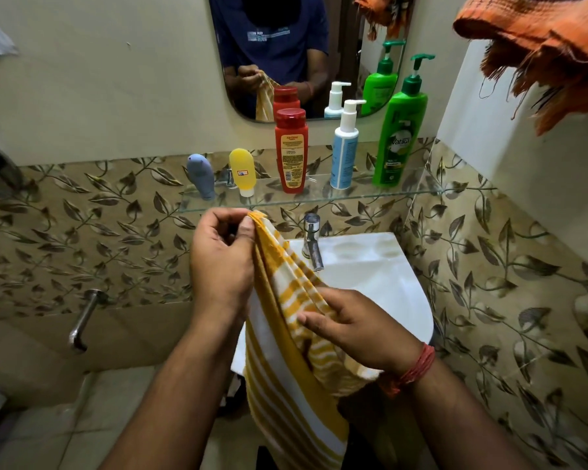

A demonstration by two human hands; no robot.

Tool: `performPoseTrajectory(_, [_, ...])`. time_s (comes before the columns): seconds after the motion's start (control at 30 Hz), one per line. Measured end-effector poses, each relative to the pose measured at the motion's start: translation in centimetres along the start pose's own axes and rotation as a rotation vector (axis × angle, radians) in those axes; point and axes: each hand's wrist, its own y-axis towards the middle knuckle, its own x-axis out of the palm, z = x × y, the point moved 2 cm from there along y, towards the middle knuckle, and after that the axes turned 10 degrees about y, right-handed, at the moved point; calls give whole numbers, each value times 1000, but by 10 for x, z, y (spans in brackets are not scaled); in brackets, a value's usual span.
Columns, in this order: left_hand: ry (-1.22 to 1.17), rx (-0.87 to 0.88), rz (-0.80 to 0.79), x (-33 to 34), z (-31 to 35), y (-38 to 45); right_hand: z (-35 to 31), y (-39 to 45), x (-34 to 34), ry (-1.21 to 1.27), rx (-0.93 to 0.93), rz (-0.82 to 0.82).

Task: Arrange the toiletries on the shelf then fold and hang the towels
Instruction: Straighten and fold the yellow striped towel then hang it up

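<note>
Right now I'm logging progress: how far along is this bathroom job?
Toiletries look done: five bottles stand in a row on the glass shelf. In hand: the left hand pinches the yellow striped towel at its top corner, the right hand gathers its middle. Left: folding and hanging it; the orange towel is draped above.

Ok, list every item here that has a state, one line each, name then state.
left hand: pinches the towel's top corner
right hand: grips the towel lower down
striped towel: unfolded, hanging from the hands
orange towel: hanging up high, bunched
red bottle: upright on the glass shelf, cap on
green pump bottle: upright
white pump bottle: upright
yellow tube: standing on its cap
blue tube: standing on its cap
tap: no water running
</note>
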Motion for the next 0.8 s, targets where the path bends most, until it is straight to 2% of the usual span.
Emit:
performPoseTrajectory(0.1, [-40, -29, 89, -11, 1, 11, 15, -6, -3, -91, 60, -108])
performPoseTrajectory(0.23, [-91, -84, 158, -17, -3, 16, 19, -12, -18, 8, 173, -148])
performPoseTrajectory(0.43, [-142, -111, 246, -29, -1, 26, 24, -16, -33, -103, 154, -143])
performPoseTrajectory(0.57, [-156, -106, 265, -32, -1, 32, 32, -19, -37, -74, 106, -66])
performPoseTrajectory(0.73, [-174, -93, 274, -35, 3, 34, 36, -20, -41, 61, -48, 243])
performPoseTrajectory(0.8, [-178, -80, 264, -34, 7, 31, 35, -20, -41, 37, -108, 278])
